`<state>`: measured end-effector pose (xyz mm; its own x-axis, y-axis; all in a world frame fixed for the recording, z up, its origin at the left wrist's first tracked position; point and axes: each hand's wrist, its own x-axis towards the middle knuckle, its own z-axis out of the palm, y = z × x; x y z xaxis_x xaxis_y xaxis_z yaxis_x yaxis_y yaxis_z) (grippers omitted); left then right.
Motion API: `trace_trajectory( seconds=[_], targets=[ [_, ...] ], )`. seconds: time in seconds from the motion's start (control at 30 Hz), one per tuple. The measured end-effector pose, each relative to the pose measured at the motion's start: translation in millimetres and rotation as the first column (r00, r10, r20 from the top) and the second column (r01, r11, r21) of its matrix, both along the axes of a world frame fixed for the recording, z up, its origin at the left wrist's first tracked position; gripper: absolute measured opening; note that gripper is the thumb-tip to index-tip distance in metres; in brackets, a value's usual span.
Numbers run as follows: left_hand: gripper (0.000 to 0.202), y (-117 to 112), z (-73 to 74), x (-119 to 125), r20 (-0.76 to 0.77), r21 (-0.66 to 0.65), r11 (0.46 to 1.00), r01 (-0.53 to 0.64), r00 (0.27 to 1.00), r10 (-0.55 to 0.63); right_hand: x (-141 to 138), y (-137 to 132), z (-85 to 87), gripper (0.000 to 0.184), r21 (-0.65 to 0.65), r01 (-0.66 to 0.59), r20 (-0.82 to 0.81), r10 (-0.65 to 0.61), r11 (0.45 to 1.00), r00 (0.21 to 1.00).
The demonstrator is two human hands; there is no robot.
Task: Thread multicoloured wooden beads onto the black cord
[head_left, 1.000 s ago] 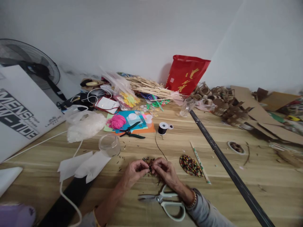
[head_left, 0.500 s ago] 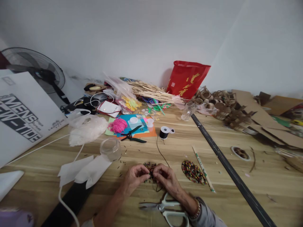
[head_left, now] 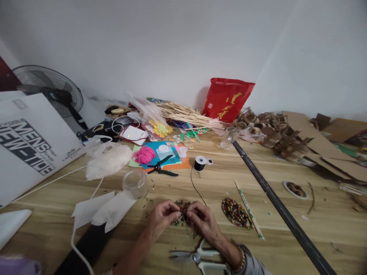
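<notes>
Above a small pile of mixed coloured beads [head_left: 181, 221], my two hands face each other with their fingertips close together. My left hand [head_left: 163, 219] is pinched, thumb against forefinger; whatever sits between them is too small to make out. The fingers of my right hand [head_left: 203, 220] are closed on a thin black cord [head_left: 196, 188], which runs from the spool [head_left: 200, 163] and also shows just below this hand. Scissors with pale handles [head_left: 197, 256] lie under my right wrist. Strung beads [head_left: 235, 213] rest in a coil to the right.
A clear jar [head_left: 134, 184] and white paper [head_left: 111, 210] are on the left. Black-handled pliers [head_left: 163, 168] and pink yarn [head_left: 144, 155] lie on coloured sheets. Farther back stands a red bag [head_left: 228, 99]. A dark strip [head_left: 275, 202] crosses the table on the right.
The whole view has shifted slightly, so things sit a little lower. My hands keep nearly the same pinched pose over the beads, and the cord below my right hand hangs differently.
</notes>
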<state>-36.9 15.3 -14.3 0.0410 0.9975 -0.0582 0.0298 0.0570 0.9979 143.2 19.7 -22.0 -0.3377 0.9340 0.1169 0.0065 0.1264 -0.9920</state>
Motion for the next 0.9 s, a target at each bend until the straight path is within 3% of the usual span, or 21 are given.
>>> trace_trajectory(
  seconds=[0.1, 0.17, 0.23, 0.4, 0.57, 0.63, 0.73, 0.83, 0.9],
  targets=[
    [0.016, 4.0, -2.6, -5.4, -0.027, 0.095, 0.969, -0.226, 0.973, 0.230, -0.1, 0.7, 0.5, 0.034, 0.000, 0.038, 0.003, -0.038, 0.999, 0.999],
    [0.014, 6.3, -4.4, -10.4, -0.074, 0.185, 0.913, -0.364, 0.921, 0.382, -0.1, 1.2, 0.9, 0.034, 0.016, 0.059, 0.005, -0.059, 0.998, 0.998],
    [0.010, 7.7, -5.3, -15.6, -0.161, 0.286, 0.858, -0.426, 0.862, 0.481, -0.1, 1.4, 1.1, 0.034, 0.028, 0.062, 0.000, -0.062, 0.998, 0.998],
    [0.005, 9.1, 0.5, -24.3, -0.312, 0.558, 0.749, -0.356, 0.747, 0.587, -0.2, 0.9, 0.9, 0.034, 0.026, 0.049, 0.008, -0.049, 0.998, 0.999],
    [0.009, 8.1, 7.4, -24.0, -0.272, 0.642, 0.691, -0.332, 0.744, 0.610, -0.9, 1.5, 0.3, 0.036, 0.045, 0.077, 0.030, -0.078, 0.996, 0.996],
    [0.008, 6.6, 6.2, -21.5, -0.259, 0.592, 0.718, -0.367, 0.757, 0.600, -0.9, 1.7, 0.0, 0.036, 0.046, 0.082, 0.030, -0.084, 0.996, 0.996],
    [0.007, 4.9, 0.7, -15.8, -0.237, 0.398, 0.837, -0.375, 0.839, 0.489, 0.1, 1.7, 0.4, 0.035, 0.052, 0.073, 0.040, -0.075, 0.996, 0.996],
    [0.010, 4.9, -5.8, -9.4, -0.112, 0.164, 0.951, -0.263, 0.953, 0.283, 1.5, 1.0, 2.5, 0.033, 0.086, 0.061, 0.071, -0.067, 0.994, 0.995],
    [0.012, 5.1, -8.2, -5.9, -0.014, 0.058, 0.985, -0.161, 0.987, 0.163, 1.9, 0.1, 4.4, 0.032, 0.113, 0.055, 0.092, -0.066, 0.992, 0.994]
  ],
)
